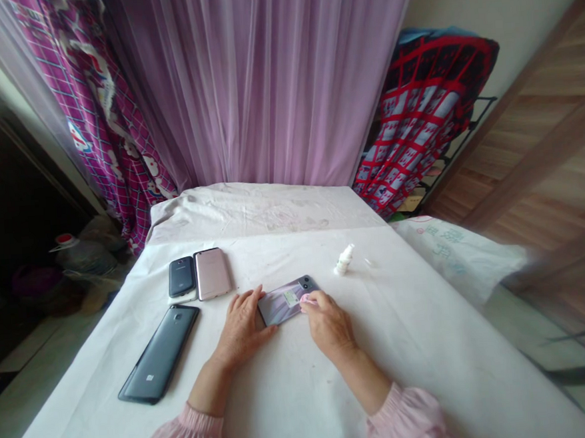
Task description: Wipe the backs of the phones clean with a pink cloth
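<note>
A shiny smartphone point(273, 305) lies back side up on the white-covered table, its camera end pointing to the right. My left hand point(242, 326) steadies its left end, fingers along the far edge and thumb at the near one. Pinched in the fingertips of my right hand point(330, 323) is a small pink piece point(305, 301), cloth or pad, pressed on the phone's back near a pale label point(291, 298). Most of the pink piece is covered by the fingers. Beyond the right hand stands a small white dropper bottle point(344, 260), with a clear cap point(369, 262) beside it.
To the left lie a large dark phone point(159, 355), a rose-coloured phone point(213, 273) and a small black phone point(181, 275) on something white. A purple curtain point(263, 81) hangs behind the table point(294, 392). A plastic bag point(455, 254) rests off the right edge.
</note>
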The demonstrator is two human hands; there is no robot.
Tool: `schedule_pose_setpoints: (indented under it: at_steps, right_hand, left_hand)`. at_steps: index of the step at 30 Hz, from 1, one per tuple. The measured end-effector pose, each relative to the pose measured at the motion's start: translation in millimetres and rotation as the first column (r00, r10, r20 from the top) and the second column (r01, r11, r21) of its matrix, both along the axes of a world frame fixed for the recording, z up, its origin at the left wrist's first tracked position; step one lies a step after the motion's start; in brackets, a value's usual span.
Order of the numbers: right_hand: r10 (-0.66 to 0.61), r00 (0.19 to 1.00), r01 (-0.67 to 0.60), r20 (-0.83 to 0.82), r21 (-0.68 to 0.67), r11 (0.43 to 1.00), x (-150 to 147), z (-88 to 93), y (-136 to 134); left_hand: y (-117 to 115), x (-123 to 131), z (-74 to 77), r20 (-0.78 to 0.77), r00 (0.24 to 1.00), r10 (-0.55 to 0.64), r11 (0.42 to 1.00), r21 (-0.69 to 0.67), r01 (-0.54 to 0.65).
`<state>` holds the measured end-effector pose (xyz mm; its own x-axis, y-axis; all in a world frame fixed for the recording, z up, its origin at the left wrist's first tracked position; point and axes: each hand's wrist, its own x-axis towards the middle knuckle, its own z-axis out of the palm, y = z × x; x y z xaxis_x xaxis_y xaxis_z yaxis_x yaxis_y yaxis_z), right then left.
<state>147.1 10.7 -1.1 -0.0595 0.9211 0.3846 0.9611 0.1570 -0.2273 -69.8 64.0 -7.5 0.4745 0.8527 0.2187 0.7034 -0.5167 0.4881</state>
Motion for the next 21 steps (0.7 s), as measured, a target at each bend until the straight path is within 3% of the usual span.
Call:
schedule_pose_setpoints:
  at_steps: [8, 21]
  right_hand:
    - [-0.149, 0.989, 0.150, -0.007, 0.030, 0.988, 33, -3.8, 9]
    - [-0.154, 0.988, 0.155, 0.020, -0.145, 0.977, 29, 9.4, -3]
  left_hand:
    - [0, -1, -1.4, 0.016, 1.000, -0.007, 1.000, 0.009, 0.007]
    - [-1, 10, -0.9, -0.070, 0.998, 0.007, 0.999, 0.046, -0.004]
